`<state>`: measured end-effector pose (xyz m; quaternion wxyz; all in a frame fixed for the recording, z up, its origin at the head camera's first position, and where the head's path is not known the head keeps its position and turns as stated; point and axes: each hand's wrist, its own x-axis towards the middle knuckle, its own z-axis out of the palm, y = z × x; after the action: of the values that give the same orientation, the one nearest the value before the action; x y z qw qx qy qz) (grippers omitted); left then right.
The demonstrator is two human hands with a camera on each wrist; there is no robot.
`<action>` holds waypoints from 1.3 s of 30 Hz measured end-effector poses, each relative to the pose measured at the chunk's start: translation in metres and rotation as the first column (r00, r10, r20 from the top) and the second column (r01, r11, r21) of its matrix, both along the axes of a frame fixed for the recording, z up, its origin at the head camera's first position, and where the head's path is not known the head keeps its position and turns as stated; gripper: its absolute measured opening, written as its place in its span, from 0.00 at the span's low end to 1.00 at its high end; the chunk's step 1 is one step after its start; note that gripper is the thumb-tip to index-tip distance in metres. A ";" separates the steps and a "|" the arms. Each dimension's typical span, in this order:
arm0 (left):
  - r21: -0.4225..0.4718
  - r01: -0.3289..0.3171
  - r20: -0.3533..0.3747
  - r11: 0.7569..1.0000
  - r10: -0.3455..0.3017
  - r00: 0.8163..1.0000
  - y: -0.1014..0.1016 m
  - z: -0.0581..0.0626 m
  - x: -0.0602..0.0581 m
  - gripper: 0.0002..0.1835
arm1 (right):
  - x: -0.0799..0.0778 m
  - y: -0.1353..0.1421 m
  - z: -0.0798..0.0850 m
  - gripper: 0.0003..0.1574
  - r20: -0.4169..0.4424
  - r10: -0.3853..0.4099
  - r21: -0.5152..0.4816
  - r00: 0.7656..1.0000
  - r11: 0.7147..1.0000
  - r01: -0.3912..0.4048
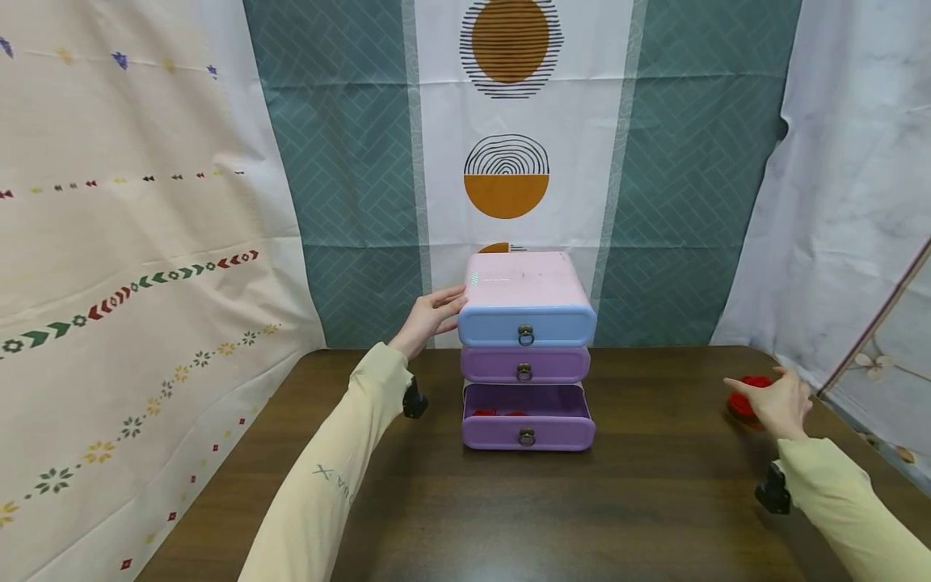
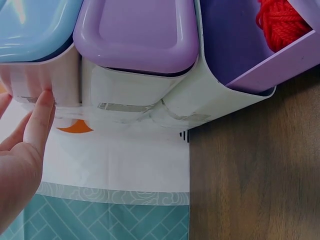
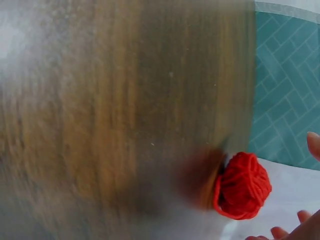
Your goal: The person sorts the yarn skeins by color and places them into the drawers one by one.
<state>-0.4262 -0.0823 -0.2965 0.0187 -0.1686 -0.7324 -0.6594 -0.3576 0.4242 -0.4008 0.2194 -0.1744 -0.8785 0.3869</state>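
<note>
A stack of small drawer units (image 1: 527, 279) stands mid-table, with a blue drawer (image 1: 487, 327) on top, a purple one (image 1: 487, 365) below it and a pulled-out purple bottom drawer (image 1: 487, 435). My left hand (image 1: 429, 319) rests extended fingers against the left side of the top unit. Red yarn (image 2: 280, 25) lies inside the bottom drawer in the left wrist view. At the table's right side my right hand (image 1: 784, 408) reaches with parted thumb and fingers over a red yarn ball (image 3: 244, 187). In the right wrist view the ball sits apart from the fingertips.
The brown wooden table (image 1: 655, 501) reaches back to a green and white patterned curtain (image 1: 356, 162). A cream embroidered cloth (image 1: 145, 323) hangs on the left, a pale cloth (image 1: 836, 202) on the right. Round metal ring pulls are on the drawer fronts.
</note>
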 end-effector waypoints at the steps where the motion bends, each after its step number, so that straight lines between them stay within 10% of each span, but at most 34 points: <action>1: 0.002 0.001 -0.001 1.000 -0.001 1.000 0.000 0.000 0.000 0.25 | 0.000 0.000 -0.002 0.52 0.006 -0.010 -0.016 1.000 1.000 0.010; 20: 0.016 0.053 0.024 0.998 -0.053 0.998 0.001 0.011 0.016 0.25 | -0.004 0.004 -0.020 0.49 0.135 -0.100 -0.053 0.986 0.993 0.108; 27: 0.033 0.024 0.008 0.999 -0.025 1.000 -0.001 0.000 0.001 0.25 | -0.007 0.007 -0.019 0.48 0.171 -0.095 -0.038 0.981 0.994 0.103; 39: 0.020 0.034 0.027 0.999 -0.035 0.999 0.001 0.007 0.008 0.25 | -0.004 0.014 -0.017 0.24 0.068 -0.014 0.077 0.998 0.997 0.009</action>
<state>-0.4178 -0.0811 -0.2895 -0.0010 -0.1721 -0.7233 -0.6688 -0.3616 0.4384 -0.4182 0.1980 -0.1842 -0.8986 0.3455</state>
